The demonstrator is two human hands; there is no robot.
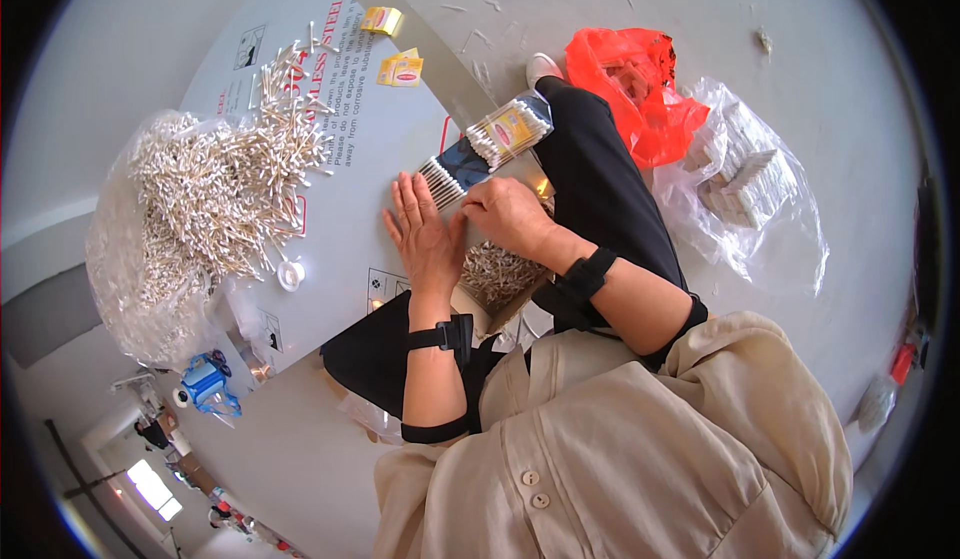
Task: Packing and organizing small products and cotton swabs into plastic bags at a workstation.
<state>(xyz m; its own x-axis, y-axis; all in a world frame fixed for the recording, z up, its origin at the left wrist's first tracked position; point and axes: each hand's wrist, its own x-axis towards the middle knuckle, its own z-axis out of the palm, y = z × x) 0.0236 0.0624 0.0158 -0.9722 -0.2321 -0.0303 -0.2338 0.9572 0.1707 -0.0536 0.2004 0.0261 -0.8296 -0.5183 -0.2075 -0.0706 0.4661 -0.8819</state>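
Note:
My left hand (pixel 422 234) lies flat on the white sheet (pixel 370 139), fingers spread, against a row of cotton swabs (pixel 442 181) lined up on a dark piece. My right hand (pixel 508 214) rests curled beside it, fingertips touching the same row. Just beyond lies a clear packet of cotton swabs (pixel 508 131) with a yellow and red label. Under my hands an open box (pixel 500 274) holds more loose swabs.
A large heap of loose cotton swabs (pixel 215 194) on clear plastic fills the left. Two small yellow packets (pixel 400 67) lie far up the sheet. A red plastic bag (pixel 635 84) and a clear bag of packed swabs (pixel 750 184) sit on the floor to the right.

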